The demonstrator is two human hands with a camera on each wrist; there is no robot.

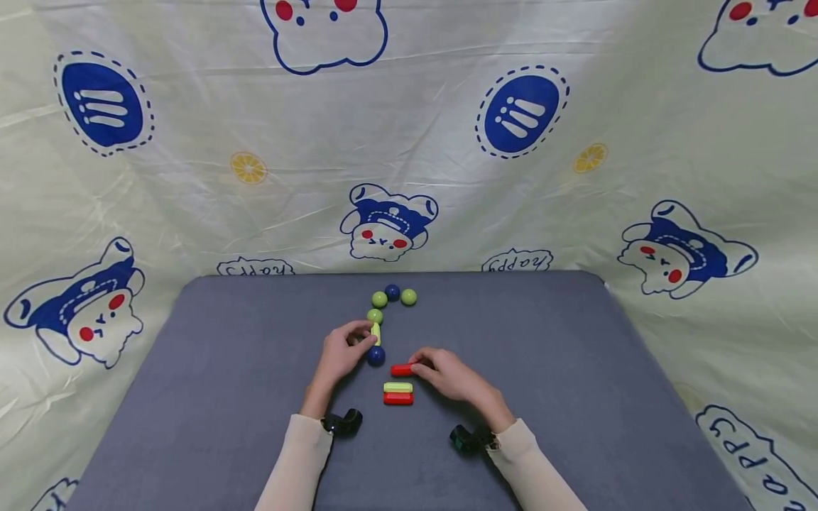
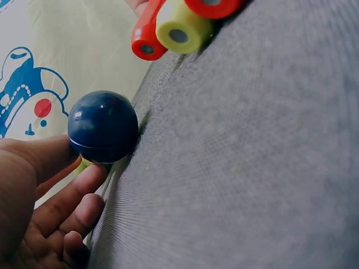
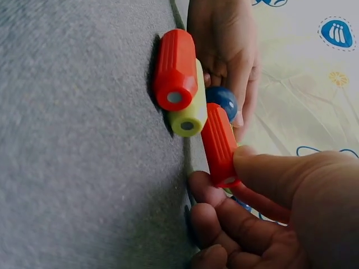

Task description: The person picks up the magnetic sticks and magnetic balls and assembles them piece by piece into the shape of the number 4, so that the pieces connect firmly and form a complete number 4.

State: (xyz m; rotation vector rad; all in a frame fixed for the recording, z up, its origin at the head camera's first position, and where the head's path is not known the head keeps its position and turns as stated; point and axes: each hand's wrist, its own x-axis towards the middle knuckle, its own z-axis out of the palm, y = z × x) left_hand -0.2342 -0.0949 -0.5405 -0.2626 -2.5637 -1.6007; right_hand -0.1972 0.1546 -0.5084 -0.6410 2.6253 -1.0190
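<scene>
My left hand [image 1: 341, 351] pinches a yellow-green magnetic rod [image 1: 376, 335] between thumb and fingers. A dark blue ball [image 1: 376, 356] sits at the rod's near end, and a green ball [image 1: 374, 316] at its far end. In the left wrist view, the blue ball [image 2: 103, 126] hides most of that rod. Just to the right, my right hand [image 1: 451, 375] grips a red rod [image 1: 402, 370] by its right end; the right wrist view shows thumb and fingers around this red rod [image 3: 219, 143], a grey disc at its tip.
Nearer to me, a second yellow-green rod [image 1: 397, 387] and another red rod [image 1: 398, 399] lie side by side. Beyond the hands are two green balls [image 1: 379, 299] with a blue ball [image 1: 393, 292] between them. A printed cloth [image 1: 434, 156] hangs behind the grey table [image 1: 255, 341].
</scene>
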